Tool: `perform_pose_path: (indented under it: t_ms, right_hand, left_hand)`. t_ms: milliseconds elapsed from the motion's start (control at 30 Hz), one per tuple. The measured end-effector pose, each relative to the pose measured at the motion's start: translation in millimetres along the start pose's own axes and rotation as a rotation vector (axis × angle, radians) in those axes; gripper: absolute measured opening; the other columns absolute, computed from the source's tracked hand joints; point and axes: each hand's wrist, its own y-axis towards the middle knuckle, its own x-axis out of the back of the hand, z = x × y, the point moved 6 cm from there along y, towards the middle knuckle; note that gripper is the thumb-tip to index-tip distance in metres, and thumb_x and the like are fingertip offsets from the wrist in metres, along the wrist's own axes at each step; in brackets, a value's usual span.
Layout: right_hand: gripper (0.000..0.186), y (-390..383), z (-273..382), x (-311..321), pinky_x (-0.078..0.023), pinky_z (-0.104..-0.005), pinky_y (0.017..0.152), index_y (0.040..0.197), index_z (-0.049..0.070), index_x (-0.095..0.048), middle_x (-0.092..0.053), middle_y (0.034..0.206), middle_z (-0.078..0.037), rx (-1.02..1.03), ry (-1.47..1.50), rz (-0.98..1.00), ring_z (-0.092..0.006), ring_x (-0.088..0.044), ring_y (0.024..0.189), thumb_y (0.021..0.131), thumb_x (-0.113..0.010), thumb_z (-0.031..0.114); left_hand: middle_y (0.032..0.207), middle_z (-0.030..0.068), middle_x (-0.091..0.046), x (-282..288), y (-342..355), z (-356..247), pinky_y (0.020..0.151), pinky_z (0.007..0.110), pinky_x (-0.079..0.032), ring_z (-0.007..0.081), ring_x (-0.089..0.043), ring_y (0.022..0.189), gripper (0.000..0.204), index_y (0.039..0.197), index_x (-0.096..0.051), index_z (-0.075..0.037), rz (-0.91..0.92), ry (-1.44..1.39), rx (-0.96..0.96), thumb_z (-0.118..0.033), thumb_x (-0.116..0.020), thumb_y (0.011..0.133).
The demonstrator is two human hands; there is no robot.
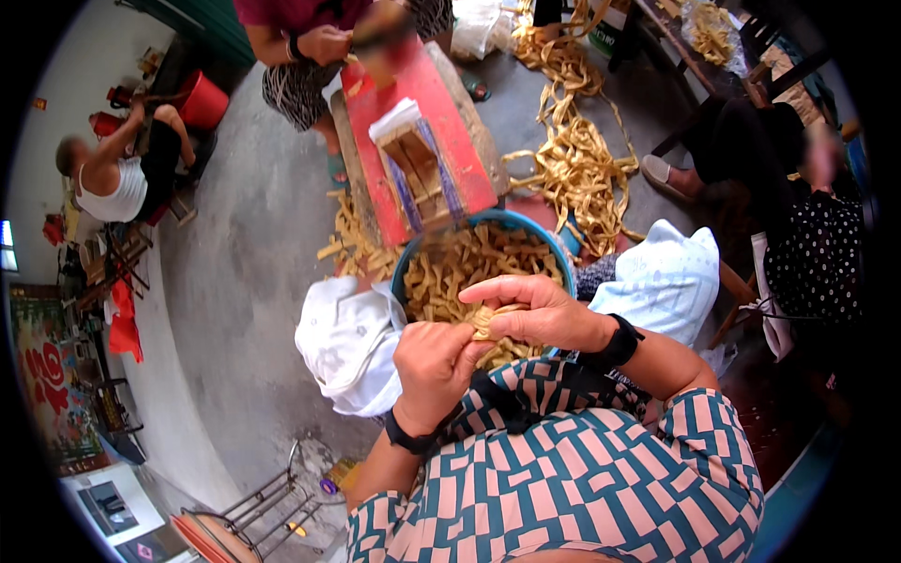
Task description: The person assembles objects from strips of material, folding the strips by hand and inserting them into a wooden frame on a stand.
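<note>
Over a blue tub between my knees, both hands meet on a small folded piece of golden ribbon. My left hand is closed, its thumb and curled fingers pressing the piece from the left. My right hand pinches the other side with the thumb, its index finger extended above. Many similar folded golden pieces fill the tub below. A white cloth covers my left knee, and a pale blue cloth lies over the right one.
Beyond the tub stands a red-topped bench bearing a wooden holder; a person works at its far end. Tangled golden ribbon lies on the floor to its right. Other people sit at left and right. A metal-framed chair stands near left.
</note>
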Motion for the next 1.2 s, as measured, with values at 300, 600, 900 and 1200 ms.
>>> perform_pose_path:
  t_ms: [300,600,900,1200]
  right_hand:
    - [0.03,2,9,1,-0.046,-0.0238,0.061,0.131,0.001,-0.059,-0.061,0.081,0.002,0.137,-0.447,-0.055,-0.0055,-0.056,0.07,0.102,-0.06,0.008]
    - [0.018,-3,16,22,-0.048,-0.0352,0.055,0.108,0.005,-0.066,-0.063,0.07,-0.008,0.371,-0.977,0.018,-0.0208,-0.066,0.064,0.095,-0.07,0.017]
    - [0.012,-2,34,0,-0.051,-0.0332,0.052,0.09,0.009,-0.062,-0.057,0.066,-0.002,0.652,-1.634,-0.011,-0.0214,-0.065,0.061,0.08,-0.066,0.014]
    - [0.011,-10,20,0,-0.053,-0.0355,0.052,0.087,0.008,-0.059,-0.06,0.066,-0.005,0.494,-1.46,0.236,-0.0226,-0.069,0.064,0.085,-0.066,0.015]
  left_hand:
    - [0.071,0.0015,-0.065,-8,-23,35,0.055,0.023,-0.044,0.0086,-0.059,0.06,0.013,0.088,-0.068,0.0,0.16,-0.86,0.679,-0.01,-0.072,0.095]
    - [0.079,0.0012,-0.066,2,-27,70,0.063,0.023,-0.047,0.0085,-0.06,0.065,0.017,0.092,-0.067,-0.001,0.077,-1.011,0.694,-0.015,-0.066,0.101]
    - [0.11,0.013,-0.07,29,25,22,0.093,0.044,-0.051,0.0353,-0.064,0.102,0.042,0.116,-0.07,-0.007,0.102,0.08,-0.035,-0.018,-0.081,0.078]
    - [0.084,0.0067,-0.058,-2,8,8,0.088,0.04,-0.048,0.0274,-0.06,0.088,0.018,0.092,-0.064,-0.006,0.36,0.232,-0.231,-0.017,-0.073,0.08]
